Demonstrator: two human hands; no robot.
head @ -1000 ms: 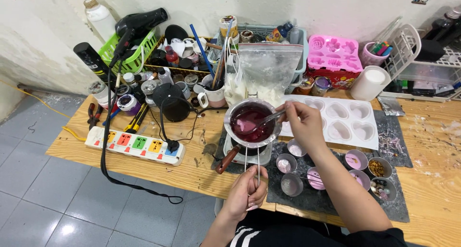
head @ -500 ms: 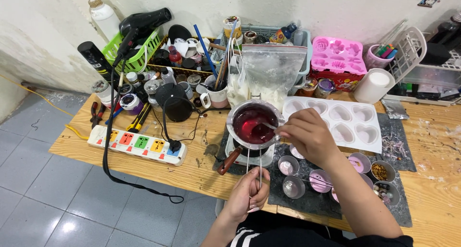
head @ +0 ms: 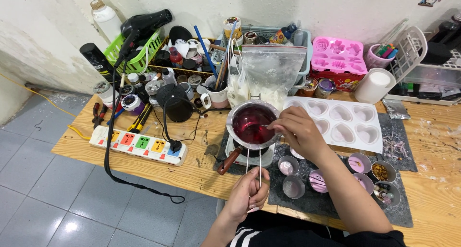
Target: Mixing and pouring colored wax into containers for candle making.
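The person's right hand (head: 298,131) was pinched around a thin metal stirrer (head: 267,126), its tip dipped into the dark red liquid inside a small steel pot (head: 251,123). That pot sat on a little white burner (head: 249,155) near the front edge of the wooden counter (head: 192,167), a wood-tipped handle (head: 227,161) sticking out toward the person. The left hand (head: 249,193) was closed around two thin wire handles (head: 259,165) that ran from the pot down to the counter's edge.

Just right of the pot lay a white mould tray (head: 345,122) with heart-shaped hollows, partly hidden by the right hand. In front of it, on a dark mat (head: 336,206), stood several small round tins (head: 292,185) holding pale pink and lilac fillings. Behind the pot stood a clear bag of white flakes (head: 269,74). To the left lay a white power strip with coloured sockets (head: 139,143), a black cable (head: 109,146) trailing over the counter edge, and a black hair dryer (head: 141,23) resting in a green basket (head: 129,55).
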